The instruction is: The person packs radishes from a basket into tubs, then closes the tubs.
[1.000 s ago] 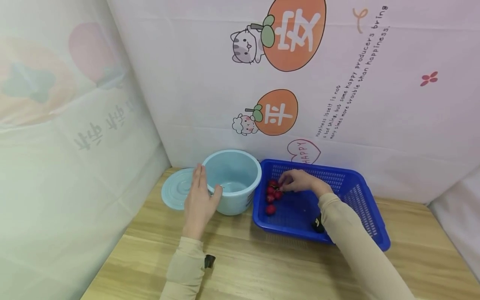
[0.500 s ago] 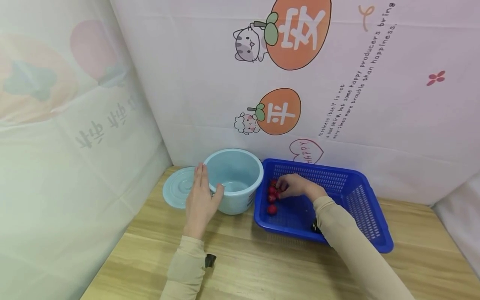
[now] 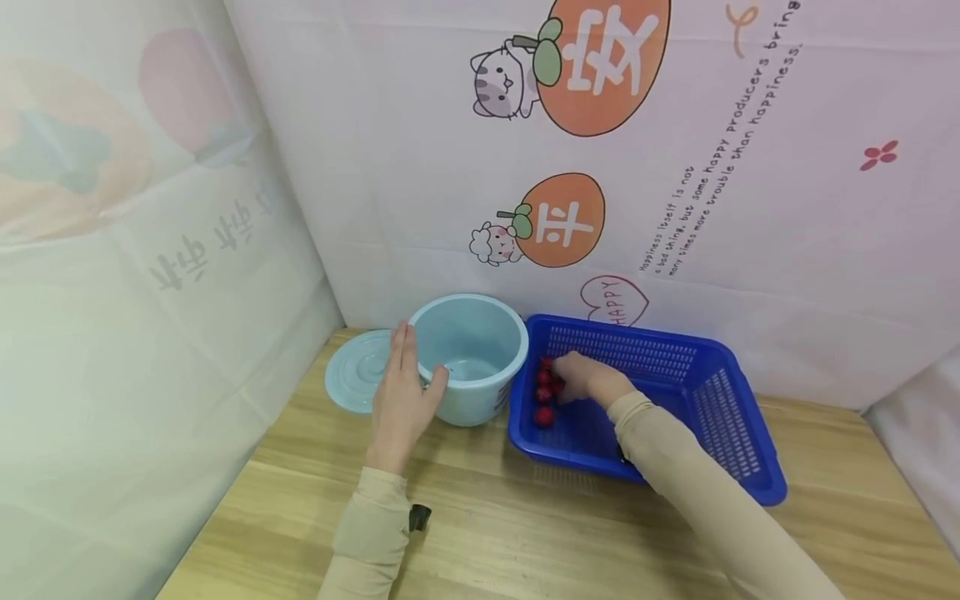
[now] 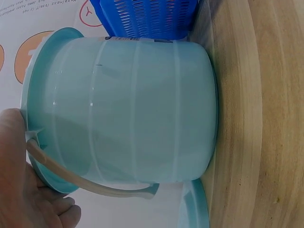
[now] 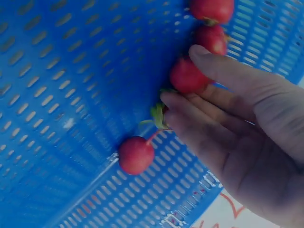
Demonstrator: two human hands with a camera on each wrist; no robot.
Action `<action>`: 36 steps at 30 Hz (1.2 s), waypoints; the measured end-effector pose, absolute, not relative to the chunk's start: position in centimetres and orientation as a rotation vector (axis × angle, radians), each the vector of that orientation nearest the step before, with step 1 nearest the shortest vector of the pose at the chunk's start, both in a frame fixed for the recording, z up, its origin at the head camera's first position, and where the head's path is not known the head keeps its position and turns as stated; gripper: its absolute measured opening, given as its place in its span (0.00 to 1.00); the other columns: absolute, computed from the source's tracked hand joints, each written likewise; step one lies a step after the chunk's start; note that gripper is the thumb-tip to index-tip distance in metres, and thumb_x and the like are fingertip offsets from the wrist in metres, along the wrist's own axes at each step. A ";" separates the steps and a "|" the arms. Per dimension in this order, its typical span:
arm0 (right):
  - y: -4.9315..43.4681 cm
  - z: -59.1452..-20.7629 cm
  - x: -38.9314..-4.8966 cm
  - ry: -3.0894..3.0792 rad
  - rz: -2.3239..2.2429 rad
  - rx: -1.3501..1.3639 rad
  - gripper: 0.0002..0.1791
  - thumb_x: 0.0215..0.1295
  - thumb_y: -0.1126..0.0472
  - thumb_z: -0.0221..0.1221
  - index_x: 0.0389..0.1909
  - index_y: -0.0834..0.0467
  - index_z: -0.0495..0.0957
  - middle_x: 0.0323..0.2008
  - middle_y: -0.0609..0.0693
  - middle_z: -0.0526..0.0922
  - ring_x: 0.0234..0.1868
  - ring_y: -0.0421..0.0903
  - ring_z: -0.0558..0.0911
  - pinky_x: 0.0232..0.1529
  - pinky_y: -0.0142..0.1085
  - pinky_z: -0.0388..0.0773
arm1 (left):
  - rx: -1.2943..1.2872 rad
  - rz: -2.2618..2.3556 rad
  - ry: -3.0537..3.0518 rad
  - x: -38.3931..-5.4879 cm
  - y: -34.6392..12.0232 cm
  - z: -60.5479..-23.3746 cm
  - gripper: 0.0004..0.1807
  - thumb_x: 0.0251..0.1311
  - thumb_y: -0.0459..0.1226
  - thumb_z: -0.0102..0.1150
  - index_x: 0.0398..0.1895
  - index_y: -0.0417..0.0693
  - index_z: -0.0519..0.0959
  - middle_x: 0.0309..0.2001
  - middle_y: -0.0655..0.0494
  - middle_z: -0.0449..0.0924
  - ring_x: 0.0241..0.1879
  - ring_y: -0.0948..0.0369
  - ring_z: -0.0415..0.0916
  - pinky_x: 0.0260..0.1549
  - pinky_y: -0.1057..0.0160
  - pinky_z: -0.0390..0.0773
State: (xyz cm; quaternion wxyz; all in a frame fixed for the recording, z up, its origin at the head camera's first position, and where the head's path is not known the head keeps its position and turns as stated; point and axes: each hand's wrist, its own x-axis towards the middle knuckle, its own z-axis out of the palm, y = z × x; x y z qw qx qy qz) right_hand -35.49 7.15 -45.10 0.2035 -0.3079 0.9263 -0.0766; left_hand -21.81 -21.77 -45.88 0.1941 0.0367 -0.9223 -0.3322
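Observation:
My left hand [image 3: 403, 408] rests against the rim of a light blue bucket [image 3: 472, 400], fingers straight in the head view and thumb spread along the edge. In the left wrist view, the bucket's beige handle [image 4: 95, 184] hangs beside that hand. My right hand [image 3: 588, 379] reaches into a blue perforated basket [image 3: 720, 475]. Thumb and fingers pinch a red radish [image 5: 186, 76] there. Further radishes lie along the basket's left side, among them a single radish [image 3: 543, 416] nearer me and a radish with a stalk [image 5: 136, 155].
The bucket's round lid [image 3: 352, 379] lies on the wooden table [image 3: 510, 533] at the bucket's left. A printed white cloth [image 3: 420, 167] stands behind, and another pale cloth [image 3: 247, 333] closes the left side. Basket and bucket stand almost touching.
My right hand has shifted left and closed in on the radishes, its fingers now pinching one. The left hand stays at the bucket's rim. The head view has shifted slightly.

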 end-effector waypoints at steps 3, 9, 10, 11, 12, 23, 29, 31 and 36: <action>6.8 -45.7 -35.6 2.610 -0.156 -0.868 0.11 0.61 0.65 0.75 0.40 0.61 0.83 0.35 0.52 0.85 0.37 0.48 0.83 0.46 0.45 0.85 | 0.109 -0.951 -2.584 -21.8 -21.9 -45.8 0.45 0.75 0.53 0.50 0.86 0.42 0.49 0.87 0.53 0.41 0.80 0.46 0.55 0.64 0.40 0.75; 6.9 -46.1 -36.0 2.647 -0.165 -0.914 0.10 0.60 0.64 0.75 0.38 0.62 0.84 0.34 0.53 0.85 0.38 0.49 0.84 0.47 0.46 0.85 | 0.098 -0.985 -2.562 -21.8 -21.7 -45.8 0.45 0.76 0.51 0.52 0.86 0.42 0.49 0.87 0.53 0.41 0.74 0.42 0.66 0.59 0.39 0.79; 7.0 -46.1 -36.1 2.645 -0.183 -0.894 0.11 0.61 0.64 0.75 0.40 0.62 0.84 0.36 0.53 0.86 0.39 0.49 0.84 0.49 0.46 0.84 | 0.095 -0.987 -2.561 -21.8 -21.8 -45.8 0.45 0.76 0.51 0.52 0.86 0.41 0.49 0.87 0.52 0.41 0.75 0.42 0.65 0.60 0.39 0.78; 7.0 -46.1 -36.1 2.642 -0.196 -0.885 0.11 0.61 0.64 0.75 0.40 0.63 0.85 0.37 0.54 0.86 0.40 0.50 0.85 0.50 0.47 0.84 | 0.092 -0.989 -2.559 -21.8 -21.8 -45.8 0.45 0.76 0.51 0.52 0.86 0.41 0.49 0.87 0.53 0.41 0.75 0.42 0.64 0.60 0.39 0.78; 7.0 -46.1 -36.1 2.641 -0.205 -0.871 0.12 0.61 0.64 0.75 0.41 0.63 0.85 0.38 0.54 0.87 0.41 0.50 0.85 0.51 0.47 0.84 | 0.090 -0.989 -2.560 -21.8 -21.8 -45.8 0.45 0.76 0.52 0.51 0.86 0.41 0.48 0.87 0.52 0.41 0.75 0.42 0.65 0.60 0.40 0.78; 7.2 -45.8 -36.1 2.617 -0.271 -0.817 0.14 0.61 0.66 0.75 0.45 0.64 0.85 0.39 0.55 0.87 0.41 0.50 0.85 0.50 0.47 0.85 | 0.091 -0.979 -2.558 -21.9 -21.8 -46.0 0.44 0.76 0.53 0.48 0.86 0.41 0.49 0.87 0.53 0.42 0.73 0.42 0.68 0.53 0.42 0.82; 7.2 -45.7 -36.5 2.602 -0.277 -0.817 0.12 0.62 0.66 0.74 0.44 0.63 0.84 0.38 0.53 0.86 0.39 0.49 0.84 0.47 0.45 0.85 | 0.097 -0.981 -2.545 -21.9 -21.8 -46.0 0.44 0.77 0.52 0.50 0.86 0.42 0.48 0.87 0.53 0.41 0.71 0.42 0.71 0.50 0.43 0.83; 7.2 -45.8 -36.5 2.593 -0.274 -0.818 0.11 0.62 0.66 0.74 0.43 0.63 0.84 0.37 0.53 0.86 0.38 0.49 0.83 0.45 0.44 0.85 | 0.102 -0.978 -2.542 -21.9 -21.8 -46.0 0.44 0.76 0.51 0.51 0.86 0.42 0.48 0.87 0.52 0.42 0.70 0.42 0.72 0.49 0.43 0.83; 7.2 -45.9 -36.4 2.597 -0.224 -0.840 0.11 0.62 0.65 0.74 0.42 0.62 0.85 0.36 0.52 0.86 0.38 0.48 0.84 0.46 0.44 0.85 | 0.090 -0.978 -2.535 -21.8 -21.7 -46.1 0.44 0.76 0.50 0.52 0.86 0.40 0.49 0.86 0.51 0.43 0.71 0.42 0.70 0.52 0.41 0.83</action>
